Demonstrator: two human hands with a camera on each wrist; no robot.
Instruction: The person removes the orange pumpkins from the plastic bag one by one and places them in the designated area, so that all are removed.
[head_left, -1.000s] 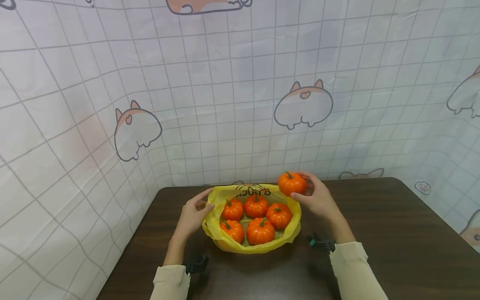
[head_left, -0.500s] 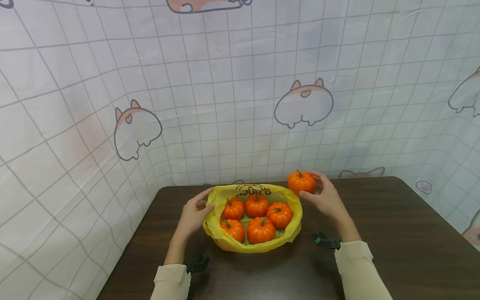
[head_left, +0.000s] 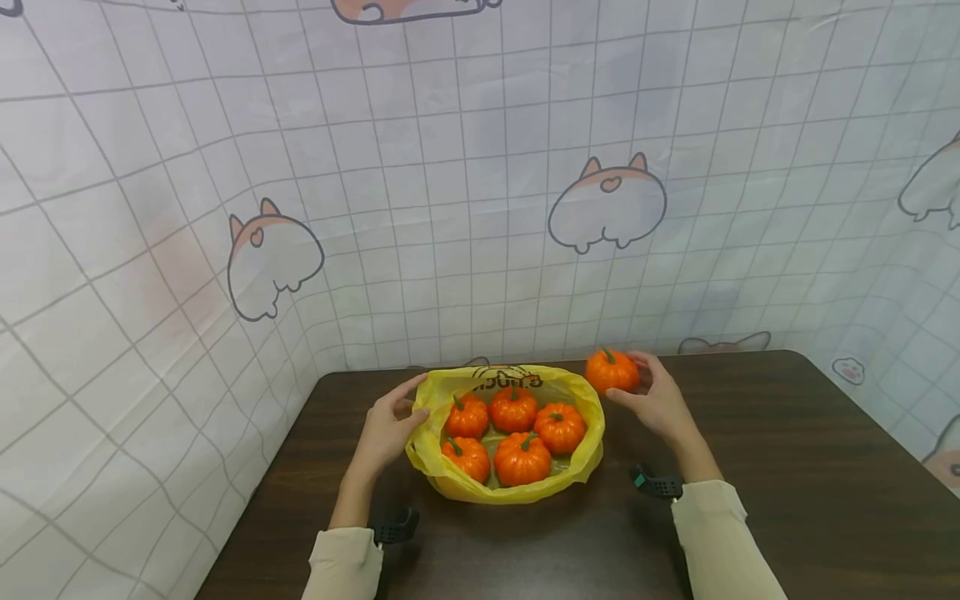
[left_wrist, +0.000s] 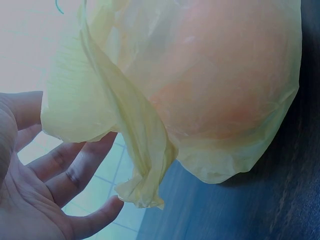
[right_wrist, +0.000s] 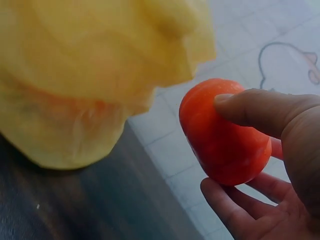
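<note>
A yellow plastic bag [head_left: 517,495] stands with its mouth spread wide, and several small orange pumpkins [head_left: 522,460] with green stems lie inside. At its left side my left hand [head_left: 385,435] holds the rim, thumb at the edge; in the left wrist view the fingers [left_wrist: 75,172] pass partly behind the thin plastic [left_wrist: 145,145]. My right hand [head_left: 660,408] grips another small pumpkin [head_left: 611,372] just outside the bag's right far rim. Seen from the right wrist, the thumb presses the side of this pumpkin [right_wrist: 225,132], with fingers at its underside and far side.
The dark wooden table [head_left: 765,467] extends to both sides of the bag. A white grid-patterned cloth [head_left: 465,208] with cartoon animals hangs close behind the table and along its left side. Both wrists wear black straps [head_left: 660,486].
My right hand has carried its pumpkin rightward, from over the bag's right rim to beyond it, then slightly lower. The left hand stays at the bag's left rim.
</note>
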